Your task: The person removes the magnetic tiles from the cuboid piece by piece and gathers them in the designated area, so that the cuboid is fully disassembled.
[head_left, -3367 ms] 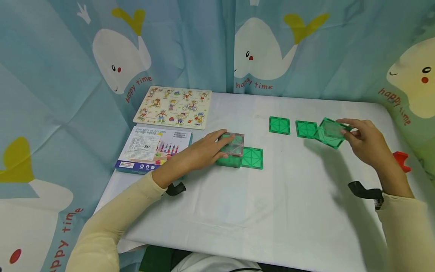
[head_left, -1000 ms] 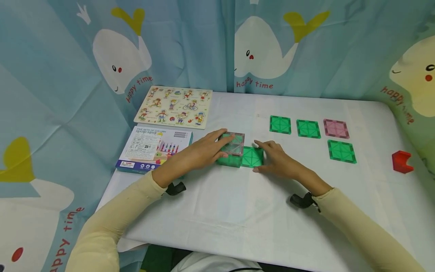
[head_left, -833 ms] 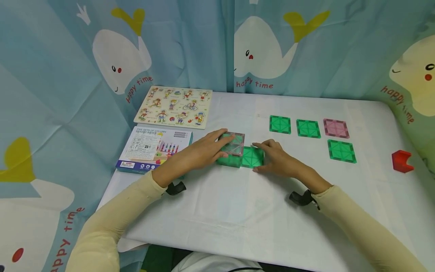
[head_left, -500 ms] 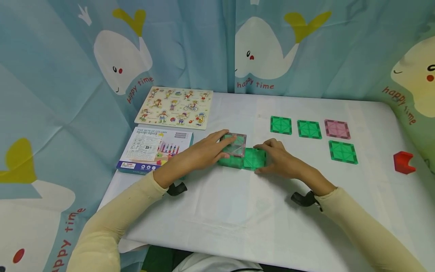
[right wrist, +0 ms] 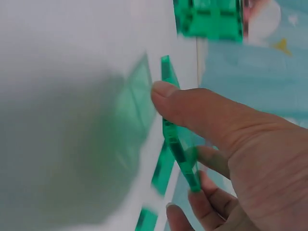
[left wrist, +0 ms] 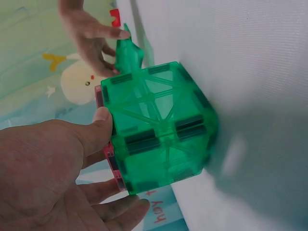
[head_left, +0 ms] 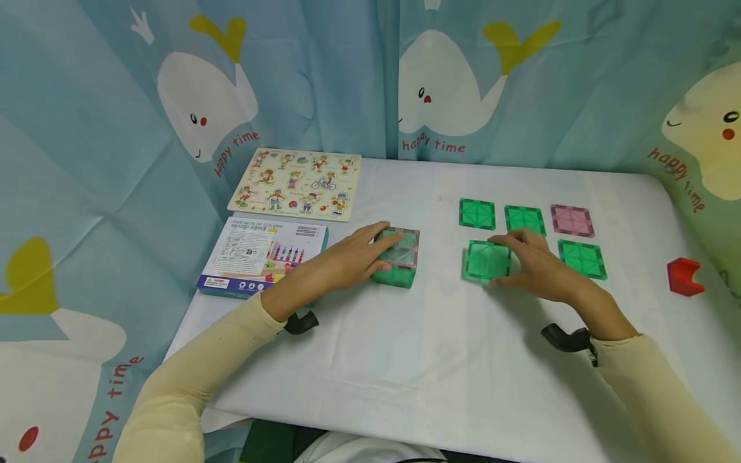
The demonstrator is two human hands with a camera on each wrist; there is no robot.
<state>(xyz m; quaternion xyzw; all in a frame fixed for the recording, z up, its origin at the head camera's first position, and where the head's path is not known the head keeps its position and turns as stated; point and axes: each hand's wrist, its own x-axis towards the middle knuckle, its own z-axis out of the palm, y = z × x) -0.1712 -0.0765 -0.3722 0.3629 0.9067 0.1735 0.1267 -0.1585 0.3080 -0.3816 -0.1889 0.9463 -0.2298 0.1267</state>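
Note:
My left hand (head_left: 353,257) grips a small cube of magnetic tiles (head_left: 395,276) across its top, one finger lying on the upper face. That cube has green sides and a pink top tile (head_left: 408,257); the left wrist view shows its green walls (left wrist: 159,110) close up. My right hand (head_left: 538,267) pinches a green square magnetic tile (head_left: 486,260) by its edges, thumb on the near side. In the right wrist view this held tile (right wrist: 175,139) is seen edge-on, just above the white tabletop, its green-tinted shadow beside it.
Lying flat behind and beside my right hand are green tiles (head_left: 477,213), a pink tile (head_left: 572,220) and another green tile (head_left: 582,258). A red notched piece (head_left: 685,276) sits at far right. A picture board (head_left: 295,183) and a boxed bead set (head_left: 260,254) lie at left.
Earlier my right hand set a pink and a green tile down at right. It then took the green tile beside the cube and carried it rightward. My left hand stays on the cube.

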